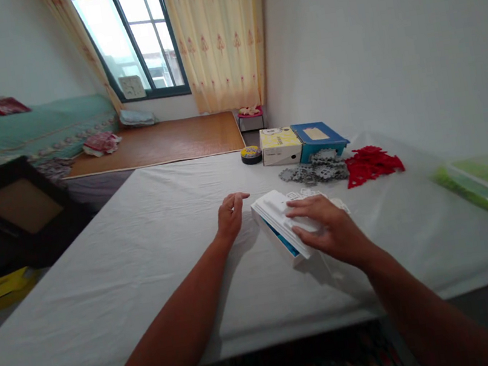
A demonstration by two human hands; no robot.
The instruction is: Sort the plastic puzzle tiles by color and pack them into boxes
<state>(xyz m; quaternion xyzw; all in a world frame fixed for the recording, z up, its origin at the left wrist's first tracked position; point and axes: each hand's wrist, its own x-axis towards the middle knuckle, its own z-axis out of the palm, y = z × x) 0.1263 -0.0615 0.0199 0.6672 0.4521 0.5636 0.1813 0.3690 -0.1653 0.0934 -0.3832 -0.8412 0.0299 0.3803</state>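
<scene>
A white box with a blue inside (276, 215) lies tilted on the white-covered table (146, 265). My right hand (328, 228) rests on top of it, fingers spread flat over the lid and pointing left. My left hand (230, 214) hovers just left of the box, fingers loosely curled, holding nothing and apart from the box. Some white cut-out pieces (307, 193) lie just behind the box.
Behind the box lie a pile of grey pieces (316, 172) and a pile of red pieces (372, 165). Further back stand a white-yellow box (281, 145), a blue box (317, 138) and a tape roll (251, 154). A green bag (487, 186) lies at right.
</scene>
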